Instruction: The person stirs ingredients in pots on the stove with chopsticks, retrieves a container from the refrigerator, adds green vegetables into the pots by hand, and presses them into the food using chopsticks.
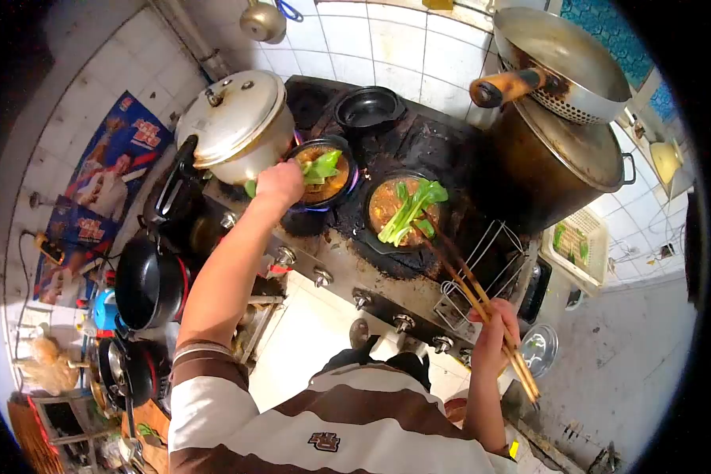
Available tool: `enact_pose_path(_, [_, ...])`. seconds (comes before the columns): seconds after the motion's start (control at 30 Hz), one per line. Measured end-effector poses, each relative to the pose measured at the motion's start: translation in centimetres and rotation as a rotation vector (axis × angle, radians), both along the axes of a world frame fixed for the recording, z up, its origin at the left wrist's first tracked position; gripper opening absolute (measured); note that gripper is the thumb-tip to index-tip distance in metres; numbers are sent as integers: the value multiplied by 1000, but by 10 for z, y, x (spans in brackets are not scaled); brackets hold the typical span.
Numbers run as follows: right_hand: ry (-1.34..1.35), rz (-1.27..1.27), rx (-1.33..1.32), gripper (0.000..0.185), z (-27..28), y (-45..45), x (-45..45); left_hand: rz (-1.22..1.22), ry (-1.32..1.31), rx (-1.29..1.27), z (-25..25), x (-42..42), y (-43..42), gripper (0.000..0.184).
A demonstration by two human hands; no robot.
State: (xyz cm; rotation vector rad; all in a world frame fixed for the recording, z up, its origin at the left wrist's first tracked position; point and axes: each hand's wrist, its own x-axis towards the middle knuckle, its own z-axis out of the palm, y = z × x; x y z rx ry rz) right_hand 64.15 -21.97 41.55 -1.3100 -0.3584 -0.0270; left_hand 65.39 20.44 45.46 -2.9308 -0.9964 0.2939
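My left hand (280,183) is closed around leafy greens (321,167), held at the left black clay pot (346,183). Their leaves reach over its brown broth, and a green bit pokes out on the hand's other side. In my right hand (496,325) is a pair of long wooden chopsticks (479,301), gripped near the upper part. The dark chopstick tips touch a bunch of greens (412,212) lying on the reddish-brown soup (385,197) in the right-hand pot. A blue flame shows beside the left pot.
A large lidded pressure cooker (241,126) stands close to my left hand. An empty black pot (369,108) sits at the back. On the right are a tall stockpot (557,158) with a pan (565,59) on top, a wire rack (482,272) and a white basket (592,261).
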Motion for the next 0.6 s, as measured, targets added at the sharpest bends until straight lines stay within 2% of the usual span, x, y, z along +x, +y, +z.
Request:
enact_pose_path(0.07, [15, 24, -56, 16, 4, 8, -1, 5, 106, -3, 2, 20, -2, 31])
enact_pose_path(0.17, [62, 43, -125, 17, 6, 26, 3, -87, 49, 44, -23, 41, 6, 38])
enact_pose_path(0.2, [80, 51, -149, 17, 7, 32, 7, -96, 60, -80, -19, 45, 6, 67])
enact_pose_path(0.3, [183, 188, -83, 14, 18, 56, 25, -211, -109, -134, -24, 37, 7, 81])
enact_pose_path(0.33, [259, 221, -88, 15, 26, 68, 29, -263, -196, -146, -26, 32, 9, 78])
enact_pose_path(0.43, [229, 318, -129, 17, 26, 106, 41, -365, -620, -57, -15, 8, 5, 74])
enact_pose_path(0.47, [166, 304, -176, 17, 24, 119, 44, -349, -808, -111, -2, -3, 3, 63])
enact_pose_path(0.53, [31, 268, -265, 18, 14, 150, 47, -229, -1123, -113, 17, -41, -2, 41])
enact_pose_path(0.6, [136, 291, -160, 17, 13, 184, 45, 33, -1247, -302, -1, -88, 1, 25])
